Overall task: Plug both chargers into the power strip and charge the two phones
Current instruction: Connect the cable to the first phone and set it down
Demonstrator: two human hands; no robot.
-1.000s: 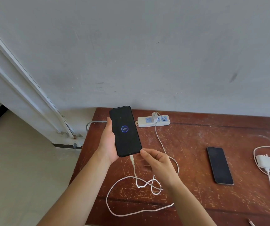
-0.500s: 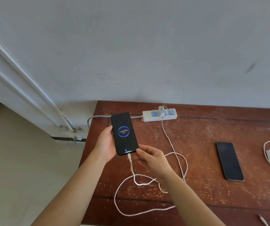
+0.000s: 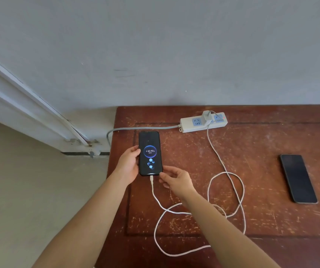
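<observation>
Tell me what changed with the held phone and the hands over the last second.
The lit phone came down toward the table, and its screen went from a small ring to a full charging display reading 43.90%. The left hand still holds it; the right hand stays at its lower corner beside the plugged-in cable. The charger stays in the power strip; the dark phone lies untouched.

Both bare forearms reach forward; the left hand (image 3: 128, 165) wraps its grip along the left edge of the lit black phone (image 3: 149, 153), while the right hand (image 3: 177, 179) pinches its lower right corner
</observation>
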